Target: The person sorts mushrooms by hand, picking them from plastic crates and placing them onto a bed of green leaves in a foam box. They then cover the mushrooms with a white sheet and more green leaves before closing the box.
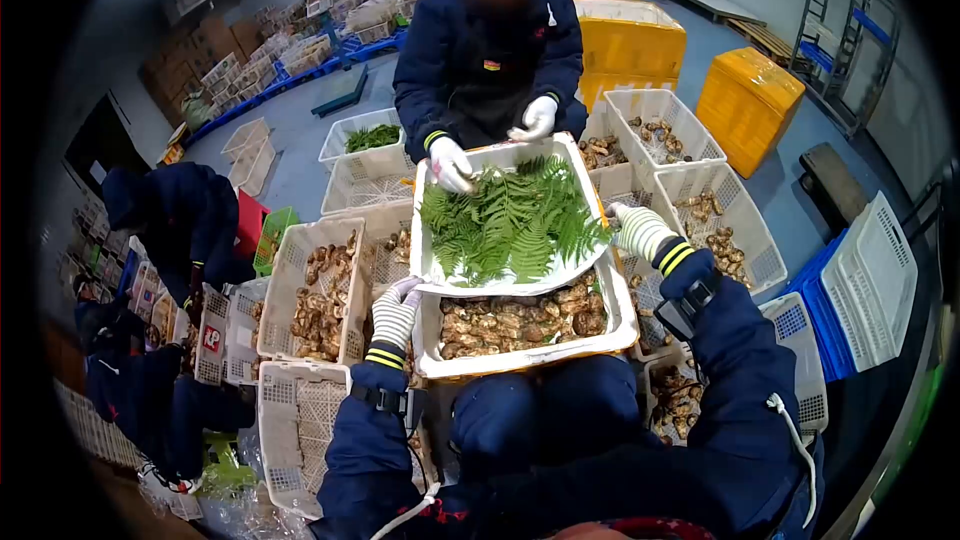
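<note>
A white foam box point(430, 348) stands before my knees, with brown mushrooms point(510, 322) in its near part. Over its far part lies a white sheet point(478, 290) with green fern leaves point(510, 220) spread on it. My left hand point(396, 312), in a striped glove, has its fingers closed on the sheet's near left corner. At the sheet's right edge is my right hand point(640, 230), also gloved, pinching the edge beside the fern tips. Across the box, a co-worker's white-gloved hands point(452, 166) are over the ferns and the far rim.
White baskets of mushrooms point(318, 290) stand at the left, and more baskets point(720, 225) at the right. Behind are yellow boxes point(750, 105). Stacked crates point(865, 285) stand at the far right. Two other people point(180, 230) work at the left. A basket point(372, 136) holds more leaves.
</note>
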{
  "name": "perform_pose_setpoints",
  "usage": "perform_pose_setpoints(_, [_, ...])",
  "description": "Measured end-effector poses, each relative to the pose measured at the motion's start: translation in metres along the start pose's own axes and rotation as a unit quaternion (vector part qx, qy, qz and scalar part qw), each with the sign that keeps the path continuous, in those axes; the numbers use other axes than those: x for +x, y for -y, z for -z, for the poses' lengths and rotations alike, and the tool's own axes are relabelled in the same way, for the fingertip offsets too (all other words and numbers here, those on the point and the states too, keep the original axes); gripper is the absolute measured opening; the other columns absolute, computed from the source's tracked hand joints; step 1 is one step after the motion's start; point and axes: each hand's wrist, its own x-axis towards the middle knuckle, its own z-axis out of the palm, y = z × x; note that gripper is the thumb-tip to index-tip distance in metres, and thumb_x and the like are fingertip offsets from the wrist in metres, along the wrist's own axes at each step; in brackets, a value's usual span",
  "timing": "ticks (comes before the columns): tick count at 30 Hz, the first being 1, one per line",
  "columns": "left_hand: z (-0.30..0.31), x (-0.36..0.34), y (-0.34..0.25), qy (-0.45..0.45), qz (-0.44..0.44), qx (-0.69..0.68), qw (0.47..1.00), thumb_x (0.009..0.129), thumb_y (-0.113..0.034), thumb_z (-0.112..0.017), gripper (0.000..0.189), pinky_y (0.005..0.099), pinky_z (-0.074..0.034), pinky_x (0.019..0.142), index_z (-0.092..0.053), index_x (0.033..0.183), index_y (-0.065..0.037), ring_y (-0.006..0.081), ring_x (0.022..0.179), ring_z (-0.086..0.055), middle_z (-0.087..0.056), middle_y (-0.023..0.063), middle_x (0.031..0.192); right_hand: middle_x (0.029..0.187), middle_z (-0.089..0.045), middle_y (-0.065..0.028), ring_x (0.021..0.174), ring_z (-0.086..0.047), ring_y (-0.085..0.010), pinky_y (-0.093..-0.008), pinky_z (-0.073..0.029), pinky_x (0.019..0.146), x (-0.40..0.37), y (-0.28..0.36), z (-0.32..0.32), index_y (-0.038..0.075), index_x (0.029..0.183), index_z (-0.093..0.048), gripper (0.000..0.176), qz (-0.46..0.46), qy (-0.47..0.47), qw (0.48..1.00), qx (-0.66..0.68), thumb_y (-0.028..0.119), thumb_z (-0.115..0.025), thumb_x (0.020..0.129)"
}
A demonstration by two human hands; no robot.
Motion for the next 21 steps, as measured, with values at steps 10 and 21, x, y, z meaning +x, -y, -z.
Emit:
perform_pose_setpoints(10, [0.010, 0.051, -0.012, -0.026, 0.073, -0.062, 0.995, 0.095, -0.005, -0.062, 0.025, 0.0262, -0.053, 0.081, -0.067, 0.118, 0.003, 0.0127, 0.086, -0.064, -0.072, 0.0092, 0.101, 0.111, -0.067, -0.0260, 0.099, -0.066, -0.0414, -0.0453, -0.053, 0.087, 0.063, 0.010, 0.054, 0.012, 0.143, -0.047, 0.068, -0.011, -0.089, 0.996, 0.019, 0.018, -0.073, 0.081])
perform_pose_setpoints(21, [0.002, 0.008, 0.005, 0.012, 0.123, -0.177, 0.976, 0.096, -0.009, -0.064, 0.021, 0.0236, -0.054, 0.074, -0.069, 0.115, -0.001, 0.0106, 0.082, -0.065, -0.072, 0.0063, 0.095, 0.135, -0.059, -0.0232, 0.122, -0.060, -0.0279, -0.0344, -0.047, 0.102, 0.049, 0.009, 0.024, 0.003, 0.144, -0.045, 0.074, -0.006, -0.062, 0.947, 0.316, 0.017, -0.075, 0.079])
